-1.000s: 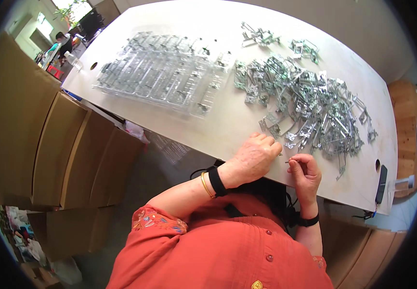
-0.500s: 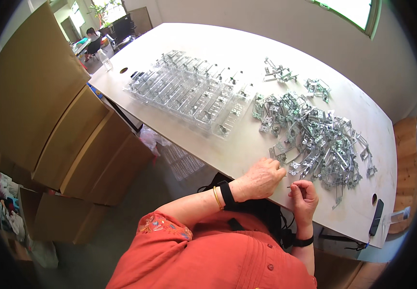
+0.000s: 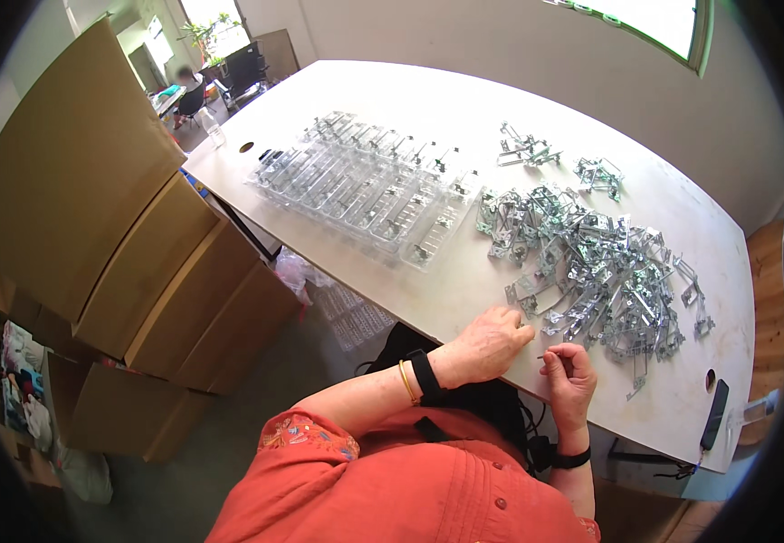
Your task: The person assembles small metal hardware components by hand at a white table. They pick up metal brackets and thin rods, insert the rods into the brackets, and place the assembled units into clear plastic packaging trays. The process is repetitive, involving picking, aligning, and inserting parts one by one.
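My left hand [image 3: 484,347] is closed at the table's near edge, its fingers curled together; whatever they grip is hidden. Just to its right, my right hand [image 3: 571,378] pinches a small thin dark pin-like piece [image 3: 543,357] between thumb and forefinger, pointing toward the left hand. Beyond both hands spreads a tangled heap of silvery metal brackets [image 3: 605,262], the nearest lying close to my left fingertips. Farther left on the table, clear plastic trays [image 3: 365,195] hold metal parts in long compartments.
Two smaller clusters of brackets [image 3: 526,147] lie behind the heap. A black oblong object [image 3: 715,414] rests at the white table's [image 3: 392,90] right edge. Large cardboard boxes [image 3: 66,172] stand at the left. A clear bottle [image 3: 213,128] is at the far left corner. Someone sits in the background.
The view has shifted slightly, so the table and boxes appear a little lower and to the right. Both hands keep nearly the same places and closed fingers.
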Demonstrator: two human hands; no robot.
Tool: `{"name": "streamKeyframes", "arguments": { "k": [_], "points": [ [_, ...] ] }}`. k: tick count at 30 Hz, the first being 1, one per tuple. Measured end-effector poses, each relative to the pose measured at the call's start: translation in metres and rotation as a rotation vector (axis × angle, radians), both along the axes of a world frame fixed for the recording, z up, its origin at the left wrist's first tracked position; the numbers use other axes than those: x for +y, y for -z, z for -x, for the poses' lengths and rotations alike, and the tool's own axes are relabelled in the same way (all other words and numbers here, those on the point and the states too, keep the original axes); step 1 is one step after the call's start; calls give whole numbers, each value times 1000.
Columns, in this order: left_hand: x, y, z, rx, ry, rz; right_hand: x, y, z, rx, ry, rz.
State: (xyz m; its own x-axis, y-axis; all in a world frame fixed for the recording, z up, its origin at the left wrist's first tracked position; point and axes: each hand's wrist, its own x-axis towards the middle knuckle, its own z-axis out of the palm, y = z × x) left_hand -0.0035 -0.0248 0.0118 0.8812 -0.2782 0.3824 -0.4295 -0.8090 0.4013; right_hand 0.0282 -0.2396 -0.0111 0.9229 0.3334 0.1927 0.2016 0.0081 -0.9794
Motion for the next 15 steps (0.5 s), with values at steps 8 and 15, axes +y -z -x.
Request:
{"name": "streamKeyframes", "arguments": {
  "k": [8, 15],
  "points": [
    [4, -3, 11, 126, -69, 85, -1, 1, -1, -10, 0, 20],
    [15, 0, 15, 46, -138, 176, 1, -5, 1, 37, 13, 41]
  ]
}}
